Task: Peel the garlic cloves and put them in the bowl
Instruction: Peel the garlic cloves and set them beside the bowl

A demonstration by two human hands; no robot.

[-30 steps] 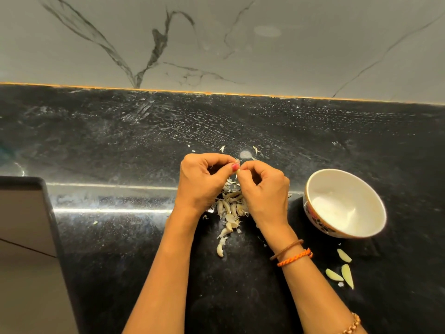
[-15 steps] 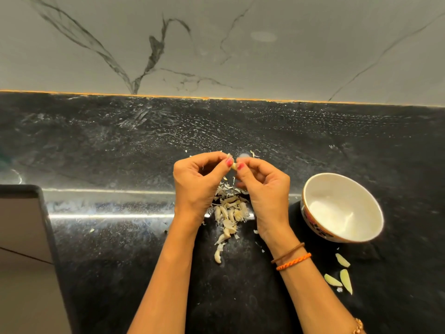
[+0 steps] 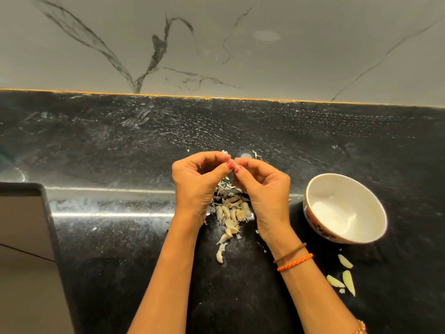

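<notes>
Grey marble wall [image 3: 240, 44] with dark veins rises behind a black speckled counter [image 3: 120, 145], the two meeting along a thin orange seam. At the lower left edge of the view a dark-framed flat panel [image 3: 24, 237] overlaps the counter. Right of centre stands a white bowl [image 3: 310, 213] with a patterned outer wall, tilted toward the viewer; no clove shows inside it. Both forearms enter from below and converge above the middle of the counter. The left hand [image 3: 195, 182] has its fingers curled inward, thumb and forefinger pinching a small garlic clove [image 3: 232, 162] at the tips. The right hand [image 3: 265, 186], likewise curled, pinches the same clove from the opposite side, so that the pink-painted thumbnails nearly touch. Little of the clove is visible between the fingertips. Beneath the hands lies a pile of cloves and papery skins [image 3: 231, 210], trailing toward the viewer. Two cord bracelets [image 3: 292, 259], one brown and one orange, circle the right wrist. Three peeled cloves [image 3: 344, 276] rest on the counter just in front of the bowl, apart from it.
</notes>
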